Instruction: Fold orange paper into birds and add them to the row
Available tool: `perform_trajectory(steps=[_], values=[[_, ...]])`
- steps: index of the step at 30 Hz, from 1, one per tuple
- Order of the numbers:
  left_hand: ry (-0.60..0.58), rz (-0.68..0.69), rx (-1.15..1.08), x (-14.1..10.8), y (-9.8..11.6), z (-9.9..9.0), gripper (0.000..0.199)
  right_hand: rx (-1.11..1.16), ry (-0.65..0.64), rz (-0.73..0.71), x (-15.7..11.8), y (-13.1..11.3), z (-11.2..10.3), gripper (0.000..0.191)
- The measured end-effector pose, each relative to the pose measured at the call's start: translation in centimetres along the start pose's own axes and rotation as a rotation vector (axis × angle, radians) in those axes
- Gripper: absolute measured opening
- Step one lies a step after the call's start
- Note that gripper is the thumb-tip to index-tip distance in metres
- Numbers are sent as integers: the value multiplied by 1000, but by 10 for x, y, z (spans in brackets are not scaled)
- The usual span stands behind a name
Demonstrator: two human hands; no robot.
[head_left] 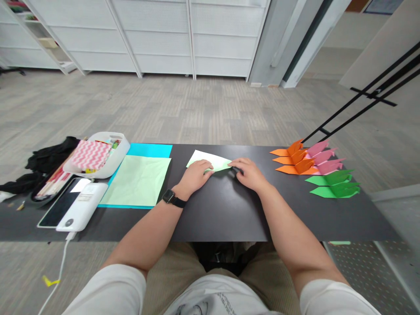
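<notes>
A folded sheet of pale green paper (210,159) lies near the far edge of the dark table. My left hand (196,173) has its fingers on the near left part of the paper, with thumb and fingertips close together on it. At the paper's right end, my right hand (248,172) holds the tip between thumb and fingers. To the left, a flat stack of light green sheets (136,181) rests on blue sheets (152,150).
Folded paper figures in orange (297,165), pink (324,157) and green (337,190) stand at the right. On the left are a white basket (114,164), a white power bank (82,208) with a cable, a tablet (59,208) and black cloth (52,155).
</notes>
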State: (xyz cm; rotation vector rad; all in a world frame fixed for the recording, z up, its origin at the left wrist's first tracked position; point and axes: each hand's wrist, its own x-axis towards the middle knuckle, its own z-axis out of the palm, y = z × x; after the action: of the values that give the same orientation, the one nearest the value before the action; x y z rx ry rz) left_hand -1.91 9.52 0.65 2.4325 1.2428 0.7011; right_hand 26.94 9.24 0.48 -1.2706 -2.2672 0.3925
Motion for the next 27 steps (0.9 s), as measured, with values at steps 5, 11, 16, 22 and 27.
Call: perform_trajectory(steps=[5, 11, 16, 22, 27], values=[[-2, 22, 19, 0, 1, 2, 19, -39, -10, 29, 2, -4, 3, 31], [-69, 91, -10, -3, 11, -2, 13, 17, -69, 17, 3, -6, -10, 20], [-149, 161, -47, -5, 16, -6, 12, 191, -171, -40, -4, -5, -34, 23], [-193, 159, -44, -3, 20, -7, 10, 305, -246, 7, -9, 4, -44, 26], [-198, 152, -44, -3, 22, -5, 13, 287, -268, 73, -10, 13, -42, 27]])
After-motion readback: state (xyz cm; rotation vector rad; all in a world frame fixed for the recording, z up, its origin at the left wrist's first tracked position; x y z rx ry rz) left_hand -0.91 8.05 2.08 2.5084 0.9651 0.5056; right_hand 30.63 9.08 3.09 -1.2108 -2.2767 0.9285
